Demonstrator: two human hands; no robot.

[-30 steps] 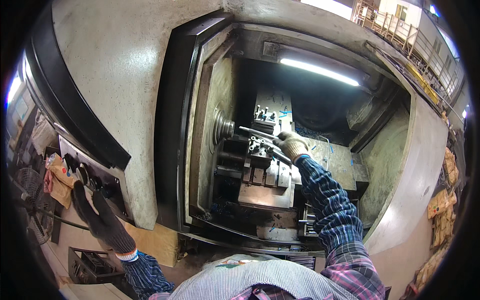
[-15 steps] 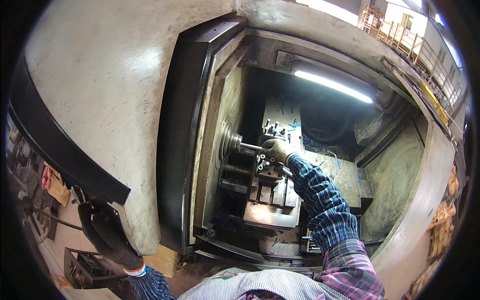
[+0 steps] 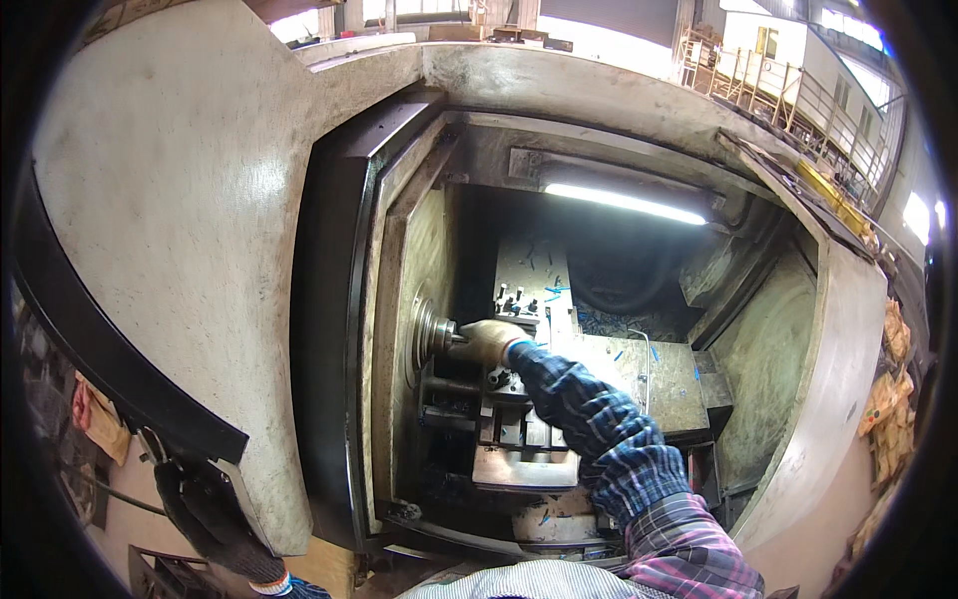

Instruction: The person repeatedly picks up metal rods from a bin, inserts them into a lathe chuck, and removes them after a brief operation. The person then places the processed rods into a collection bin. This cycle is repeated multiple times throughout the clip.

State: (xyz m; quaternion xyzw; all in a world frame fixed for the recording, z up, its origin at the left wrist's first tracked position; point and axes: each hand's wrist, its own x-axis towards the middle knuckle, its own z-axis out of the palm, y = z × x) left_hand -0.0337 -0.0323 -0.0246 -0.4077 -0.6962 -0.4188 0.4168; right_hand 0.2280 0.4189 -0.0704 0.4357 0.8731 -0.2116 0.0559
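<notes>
Metal rod point(image 3: 460, 337): grey, slim, mostly hidden from me. The short stretch I see points at the mouth of the chuck point(image 3: 436, 336); I can't tell how deep it sits. Chuck: round, stepped, bare metal, on the left inner wall point(image 3: 431, 240), facing right.

Near the dial's centre, the right hand point(image 3: 487, 343) hides most of the metal rod point(image 3: 458, 337) from me. At 8 o'clock, I lose the left hand's point(image 3: 212, 521) fingertips beneath the black door edge point(image 3: 130, 364); at 7, the lower edge crops the left sleeve point(image 3: 305, 590).
</notes>
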